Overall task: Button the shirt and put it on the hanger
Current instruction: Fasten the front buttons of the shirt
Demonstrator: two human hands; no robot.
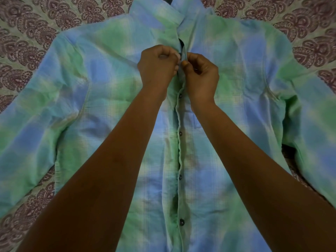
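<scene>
A blue and green checked shirt (236, 73) lies flat, front up, collar at the top. Down its middle runs the placket with several dark buttons fastened below my hands. My left hand (157, 65) pinches the left edge of the placket at a dark button (180, 55) high on the chest. My right hand (201, 75) pinches the right placket edge against it. Just above my hands the front gapes a little, showing a dark slit. No hanger is in view.
The shirt lies on a bedsheet (27, 33) printed with maroon paisley shapes. Both sleeves spread out to the left and right edges of the view. My forearms cross the lower half of the shirt.
</scene>
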